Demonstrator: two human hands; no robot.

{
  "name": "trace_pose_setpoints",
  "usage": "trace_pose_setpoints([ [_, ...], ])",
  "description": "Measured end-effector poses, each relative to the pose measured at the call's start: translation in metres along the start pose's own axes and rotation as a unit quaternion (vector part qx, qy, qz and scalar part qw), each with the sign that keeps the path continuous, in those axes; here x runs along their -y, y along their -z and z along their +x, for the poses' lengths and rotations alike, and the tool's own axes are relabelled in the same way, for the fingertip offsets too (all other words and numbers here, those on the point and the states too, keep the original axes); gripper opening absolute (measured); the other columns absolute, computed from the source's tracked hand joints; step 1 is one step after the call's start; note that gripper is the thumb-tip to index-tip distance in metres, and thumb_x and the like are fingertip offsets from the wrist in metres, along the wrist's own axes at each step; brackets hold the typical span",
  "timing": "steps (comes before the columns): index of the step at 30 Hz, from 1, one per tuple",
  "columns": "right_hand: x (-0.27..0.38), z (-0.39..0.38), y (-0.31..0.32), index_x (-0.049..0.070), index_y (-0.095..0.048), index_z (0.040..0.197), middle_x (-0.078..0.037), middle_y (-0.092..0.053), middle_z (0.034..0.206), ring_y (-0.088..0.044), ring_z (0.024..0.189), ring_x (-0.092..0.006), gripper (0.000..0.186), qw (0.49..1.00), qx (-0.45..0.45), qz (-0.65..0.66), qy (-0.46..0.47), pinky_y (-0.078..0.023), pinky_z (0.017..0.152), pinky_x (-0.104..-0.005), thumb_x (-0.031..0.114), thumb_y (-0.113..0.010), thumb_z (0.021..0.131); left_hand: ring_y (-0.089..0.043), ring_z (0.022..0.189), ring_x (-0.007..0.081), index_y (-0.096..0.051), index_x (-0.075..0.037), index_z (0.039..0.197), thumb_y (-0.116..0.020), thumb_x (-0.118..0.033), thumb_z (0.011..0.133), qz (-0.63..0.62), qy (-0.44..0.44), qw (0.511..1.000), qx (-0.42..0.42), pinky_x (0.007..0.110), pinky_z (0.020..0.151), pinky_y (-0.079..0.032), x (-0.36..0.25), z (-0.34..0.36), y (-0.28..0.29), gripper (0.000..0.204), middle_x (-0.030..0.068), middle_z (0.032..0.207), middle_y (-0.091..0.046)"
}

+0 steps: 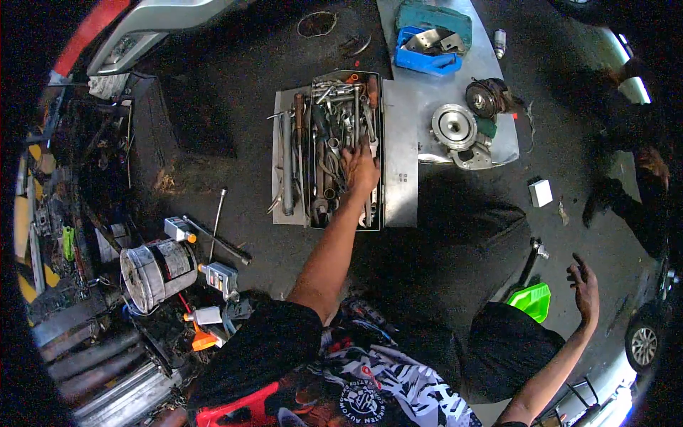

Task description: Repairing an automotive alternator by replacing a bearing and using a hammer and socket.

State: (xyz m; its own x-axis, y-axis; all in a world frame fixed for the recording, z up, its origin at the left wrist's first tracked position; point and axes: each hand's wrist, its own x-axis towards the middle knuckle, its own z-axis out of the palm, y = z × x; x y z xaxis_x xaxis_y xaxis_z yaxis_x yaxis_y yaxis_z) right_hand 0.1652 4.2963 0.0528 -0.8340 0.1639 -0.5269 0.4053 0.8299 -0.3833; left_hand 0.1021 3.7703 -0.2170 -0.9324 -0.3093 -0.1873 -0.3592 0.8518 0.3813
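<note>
Where the left hand (363,173) reaches, tools (334,144) lie beneath fingertips (365,148).

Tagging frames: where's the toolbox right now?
Head view, just above the middle: the toolbox lies open, with the left hand reaching into it, to the left of the silver disc.

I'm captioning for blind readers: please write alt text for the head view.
A bare human left grip reaches into an open toolbox crammed with hand tools; the right grip is off to the side, holding nothing. A round metal part and blue container lie on a silvery sheet nearby.
</note>
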Motion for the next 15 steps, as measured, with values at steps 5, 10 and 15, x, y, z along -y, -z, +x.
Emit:
trace_pose_setpoints([
  [5, -0.001, -0.001, 0.002, 0.014, -0.050, 0.134, -0.008, -0.065, 0.094, -0.057, 0.079, -0.0144, 0.043, 1.000, 0.000, -0.005, -0.015, -0.047, 0.071, -0.0285, 0.027, -0.054, 0.093, -0.041, 0.118, 0.0440, -0.029, 0.003, 0.139, -0.072, -0.020, 0.076, 0.007, 0.001, 1.000, 0.028, 0.050, 0.102, -0.033, 0.015, 0.005, 0.021, 0.080, 0.0252, 0.125, -0.048],
  [10, -0.007, -0.004, 0.000, 0.015, -0.050, 0.134, -0.009, -0.065, 0.095, -0.057, 0.080, -0.0157, 0.042, 1.000, 0.012, 0.000, -0.020, -0.047, 0.073, -0.0295, 0.028, -0.053, 0.094, -0.052, 0.108, 0.0401, -0.034, -0.001, 0.137, -0.066, -0.017, 0.081, -0.040, 0.029, 0.998, -0.028, 0.047, 0.091, -0.043, 0.044, -0.007, 0.046, 0.066, 0.0271, 0.118, -0.054],
  [15, -0.014, -0.001, -0.006, 0.016, -0.051, 0.133, -0.012, -0.064, 0.101, -0.059, 0.085, -0.0178, 0.042, 1.000, -0.005, -0.008, -0.009, -0.047, 0.076, -0.0305, 0.029, -0.052, 0.094, -0.059, 0.098, 0.0386, -0.031, -0.001, 0.139, -0.060, -0.015, 0.084, -0.245, 0.039, 0.965, -0.082, 0.045, 0.085, -0.046, 0.071, 0.010, 0.061, 0.064, 0.0265, 0.113, -0.058],
])
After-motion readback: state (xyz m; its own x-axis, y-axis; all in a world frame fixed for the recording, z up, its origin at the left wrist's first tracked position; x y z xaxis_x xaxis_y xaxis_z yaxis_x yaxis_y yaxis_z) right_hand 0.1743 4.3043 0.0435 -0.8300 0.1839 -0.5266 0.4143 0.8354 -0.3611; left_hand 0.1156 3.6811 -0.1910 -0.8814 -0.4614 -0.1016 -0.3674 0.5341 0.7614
